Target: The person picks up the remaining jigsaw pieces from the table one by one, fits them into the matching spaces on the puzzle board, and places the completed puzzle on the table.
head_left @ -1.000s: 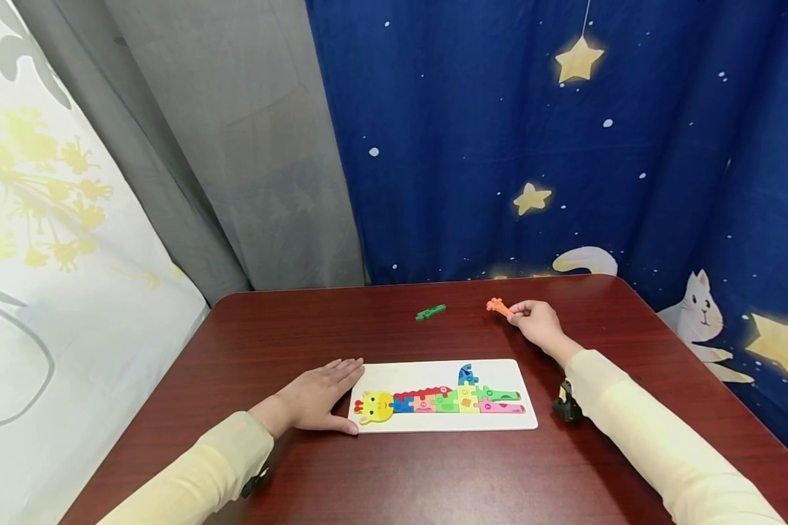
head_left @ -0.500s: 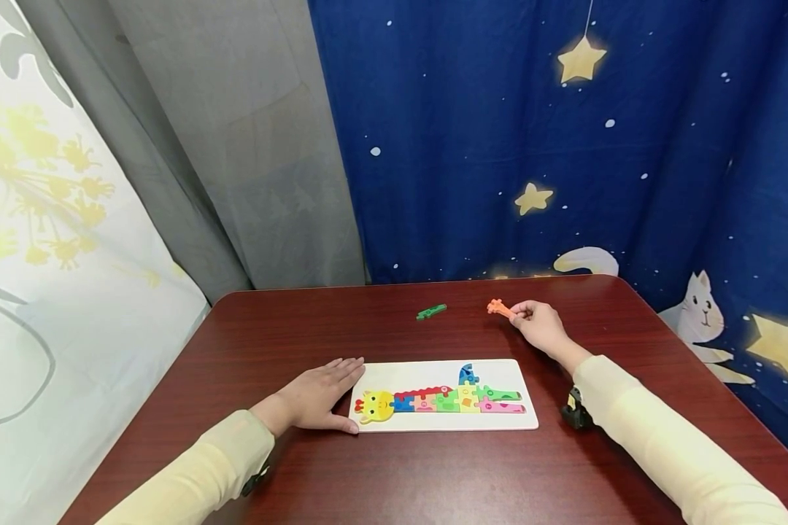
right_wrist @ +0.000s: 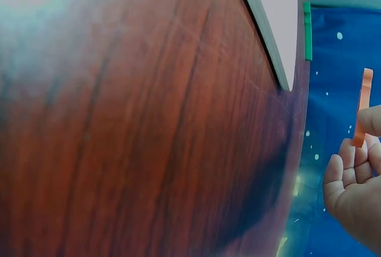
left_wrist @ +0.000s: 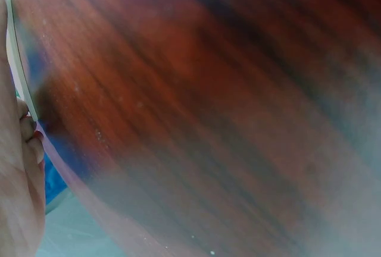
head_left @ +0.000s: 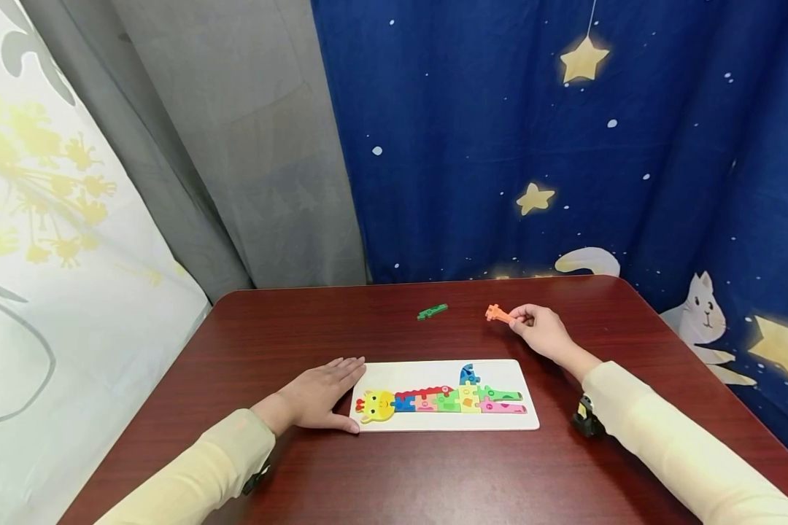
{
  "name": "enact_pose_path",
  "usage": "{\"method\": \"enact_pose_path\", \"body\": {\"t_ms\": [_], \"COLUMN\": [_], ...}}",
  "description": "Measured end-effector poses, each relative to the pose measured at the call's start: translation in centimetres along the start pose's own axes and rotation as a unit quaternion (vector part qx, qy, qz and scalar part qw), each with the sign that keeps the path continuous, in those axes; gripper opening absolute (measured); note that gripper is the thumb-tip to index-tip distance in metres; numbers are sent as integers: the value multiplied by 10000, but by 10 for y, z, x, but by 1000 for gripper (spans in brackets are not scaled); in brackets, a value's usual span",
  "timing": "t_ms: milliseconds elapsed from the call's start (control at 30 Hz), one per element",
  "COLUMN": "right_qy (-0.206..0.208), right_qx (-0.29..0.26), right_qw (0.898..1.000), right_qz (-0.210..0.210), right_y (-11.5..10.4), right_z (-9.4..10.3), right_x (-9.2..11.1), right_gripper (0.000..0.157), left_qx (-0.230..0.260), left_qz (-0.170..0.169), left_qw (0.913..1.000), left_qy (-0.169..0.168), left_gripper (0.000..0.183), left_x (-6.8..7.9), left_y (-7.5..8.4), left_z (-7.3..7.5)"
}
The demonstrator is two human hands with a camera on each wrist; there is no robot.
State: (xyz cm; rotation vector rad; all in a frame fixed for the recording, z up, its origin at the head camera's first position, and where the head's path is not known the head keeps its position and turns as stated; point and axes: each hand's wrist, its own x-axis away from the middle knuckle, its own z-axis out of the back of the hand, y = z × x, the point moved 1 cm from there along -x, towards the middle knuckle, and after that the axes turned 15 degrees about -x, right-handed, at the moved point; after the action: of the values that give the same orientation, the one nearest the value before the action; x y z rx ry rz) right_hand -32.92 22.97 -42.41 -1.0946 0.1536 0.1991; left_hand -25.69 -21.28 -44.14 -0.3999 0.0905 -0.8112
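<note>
My right hand [head_left: 543,333] pinches an orange puzzle piece [head_left: 497,313] by one end, beyond the board's far right corner. In the right wrist view the orange piece [right_wrist: 364,90] stands up between thumb and fingers, above the tabletop. Fingers extended, my left hand [head_left: 322,394] rests against the left edge of the white puzzle board [head_left: 427,423]. On that board lies a giraffe puzzle [head_left: 468,399] of coloured, interlocking pieces, with a yellow head at the left and a blue piece sticking up near the right. A green puzzle piece [head_left: 432,312] lies loose behind the board.
The dark red-brown wooden table [head_left: 446,474] has rounded far corners. Behind it hang a grey curtain [head_left: 256,146] and a blue starry curtain [head_left: 460,146]. A white cloth [head_left: 72,328] with a yellow print is at the left.
The right hand, still pinching the orange piece, has shifted slightly toward the near side, and its forearm has swung a little to the right. The left hand stays at the board.
</note>
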Motion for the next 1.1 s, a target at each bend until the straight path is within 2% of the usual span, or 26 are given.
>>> {"method": "enact_pose_path", "body": {"t_ms": [267, 600, 833, 1100], "right_qy": [-142, -434, -599, -761], "right_qx": [-106, 13, 11, -44], "right_qw": [9998, 9987, 9978, 9965], "right_qz": [37, 270, 277, 336], "right_y": [-4, -10, -14, -18], "right_z": [-2, -3, -6, -8], "right_x": [8, 19, 28, 38], "right_gripper": [12, 11, 11, 10], "left_qx": [37, -5, 3, -52], "left_qz": [-20, -26, -45, 1], "left_qw": [10000, 10000, 10000, 10000], "left_qy": [7, 1, 52, -33], "left_gripper": [111, 111, 112, 112], "left_x": [0, 0, 0, -1], "left_y": [0, 0, 0, -1], "left_z": [-1, -2, -2, -1]}}
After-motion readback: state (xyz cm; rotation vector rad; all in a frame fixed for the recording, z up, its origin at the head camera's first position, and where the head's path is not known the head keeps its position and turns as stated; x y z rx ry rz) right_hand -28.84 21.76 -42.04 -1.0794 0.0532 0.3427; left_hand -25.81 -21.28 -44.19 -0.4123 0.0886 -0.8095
